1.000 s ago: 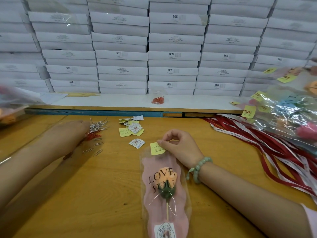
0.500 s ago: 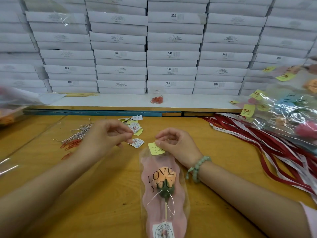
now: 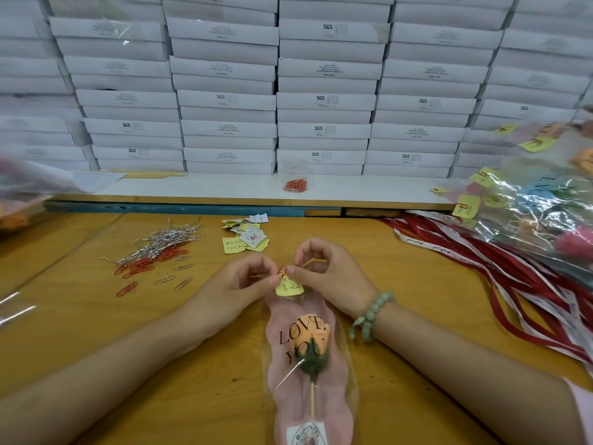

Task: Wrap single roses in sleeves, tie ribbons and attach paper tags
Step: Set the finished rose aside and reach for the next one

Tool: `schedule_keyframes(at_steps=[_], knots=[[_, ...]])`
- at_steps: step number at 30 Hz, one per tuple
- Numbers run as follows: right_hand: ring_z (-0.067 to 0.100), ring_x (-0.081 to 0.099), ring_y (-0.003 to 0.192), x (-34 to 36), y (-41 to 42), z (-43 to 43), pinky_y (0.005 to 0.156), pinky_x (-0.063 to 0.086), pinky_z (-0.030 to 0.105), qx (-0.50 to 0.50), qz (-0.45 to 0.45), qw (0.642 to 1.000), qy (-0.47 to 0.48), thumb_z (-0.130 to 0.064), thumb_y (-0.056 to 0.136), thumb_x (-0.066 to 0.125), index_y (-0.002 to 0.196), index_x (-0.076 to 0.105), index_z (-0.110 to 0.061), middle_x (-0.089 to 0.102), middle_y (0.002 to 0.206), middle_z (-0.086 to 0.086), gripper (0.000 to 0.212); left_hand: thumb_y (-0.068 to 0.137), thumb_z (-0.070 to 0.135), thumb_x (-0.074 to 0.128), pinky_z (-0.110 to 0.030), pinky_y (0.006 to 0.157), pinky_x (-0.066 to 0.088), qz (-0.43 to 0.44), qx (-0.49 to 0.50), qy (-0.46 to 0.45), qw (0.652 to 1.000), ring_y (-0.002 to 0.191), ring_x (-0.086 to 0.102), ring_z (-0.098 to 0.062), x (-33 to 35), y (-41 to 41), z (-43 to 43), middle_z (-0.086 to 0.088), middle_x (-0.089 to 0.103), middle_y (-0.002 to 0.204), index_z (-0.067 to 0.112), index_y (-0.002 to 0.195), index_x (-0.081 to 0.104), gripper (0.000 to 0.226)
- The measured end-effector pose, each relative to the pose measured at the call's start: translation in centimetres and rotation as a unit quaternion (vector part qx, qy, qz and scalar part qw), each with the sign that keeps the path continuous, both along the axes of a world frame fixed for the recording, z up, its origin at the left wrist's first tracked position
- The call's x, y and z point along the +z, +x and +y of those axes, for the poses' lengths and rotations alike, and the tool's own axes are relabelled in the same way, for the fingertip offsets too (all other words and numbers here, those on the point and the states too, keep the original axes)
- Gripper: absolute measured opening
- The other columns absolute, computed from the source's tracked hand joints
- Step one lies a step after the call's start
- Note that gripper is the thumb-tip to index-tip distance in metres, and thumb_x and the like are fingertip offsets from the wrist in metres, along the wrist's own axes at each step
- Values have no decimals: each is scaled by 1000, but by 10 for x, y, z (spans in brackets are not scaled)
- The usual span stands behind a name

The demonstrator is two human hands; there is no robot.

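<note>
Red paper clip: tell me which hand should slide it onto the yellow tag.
Left. The left hand pinches the red paper clip at the top edge of the yellow tag. The right hand pinches that tag, steadying it on the sleeve.

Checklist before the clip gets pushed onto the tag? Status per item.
1. red paper clip pinched in left hand: ok.
2. yellow tag pinched at its top by right hand: ok.
3. Tag lies over the top end of the sleeve: ok.
4. Clip catches tag and sleeve together: cannot tell, fingers hide it.
5. rose lies straight inside the sleeve: ok.
6. spare clips lie to the left on the table: ok.
</note>
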State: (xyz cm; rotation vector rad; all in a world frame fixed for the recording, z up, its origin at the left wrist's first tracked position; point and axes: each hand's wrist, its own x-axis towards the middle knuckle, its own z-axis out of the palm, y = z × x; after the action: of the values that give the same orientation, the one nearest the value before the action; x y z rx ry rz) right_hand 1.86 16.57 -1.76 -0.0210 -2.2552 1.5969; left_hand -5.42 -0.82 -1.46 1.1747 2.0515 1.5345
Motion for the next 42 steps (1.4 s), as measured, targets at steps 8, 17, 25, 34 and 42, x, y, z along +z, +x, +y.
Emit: schedule_keyframes(at_steps=[8, 17, 25, 34, 42], knots=[[19, 63, 79, 3, 2, -4, 76, 53, 29, -5, 28, 999, 18, -23, 91, 62, 85, 64, -17, 67, 83, 4, 9, 86, 18, 68, -14, 70, 50, -7, 48, 8, 999, 80, 66, -9, -4, -2, 2, 2, 72, 86, 14, 86, 72, 6], [16, 65, 82, 1, 2, -5, 80, 56, 35, 21, 9, 999, 39, -18, 84, 71, 82, 69, -15, 70, 84, 1, 4, 84, 18, 71, -13, 64, 50, -7, 52, 17, 998, 73, 65, -6, -4, -3, 1, 0, 73, 81, 15, 84, 75, 5], [14, 67, 80, 5, 4, -5, 72, 55, 24, -36, 47, 998, -5, -15, 90, 63, 83, 67, -7, 74, 84, 0, 11, 80, 16, 75, -14, 70, 54, -25, 74, 14, 997, 84, 70, -9, -3, -2, -1, 3, 75, 87, 25, 81, 77, 9], [12, 67, 64, 9, 4, -4, 67, 53, 20, -80, 100, 989, -71, -8, 95, 54, 90, 54, 0, 71, 73, 7, 10, 77, 7, 76, -17, 68, 56, -42, 75, 26, 996, 75, 70, -12, -2, -2, -1, -4, 72, 85, 12, 94, 68, 19], [9, 56, 69, 6, 4, -2, 71, 51, 30, -103, 54, 993, 13, -16, 90, 64, 85, 74, -15, 70, 79, 10, 12, 81, 3, 74, -16, 70, 55, -36, 53, 31, 997, 79, 68, -15, 0, 0, -3, -5, 73, 88, 18, 92, 76, 19]])
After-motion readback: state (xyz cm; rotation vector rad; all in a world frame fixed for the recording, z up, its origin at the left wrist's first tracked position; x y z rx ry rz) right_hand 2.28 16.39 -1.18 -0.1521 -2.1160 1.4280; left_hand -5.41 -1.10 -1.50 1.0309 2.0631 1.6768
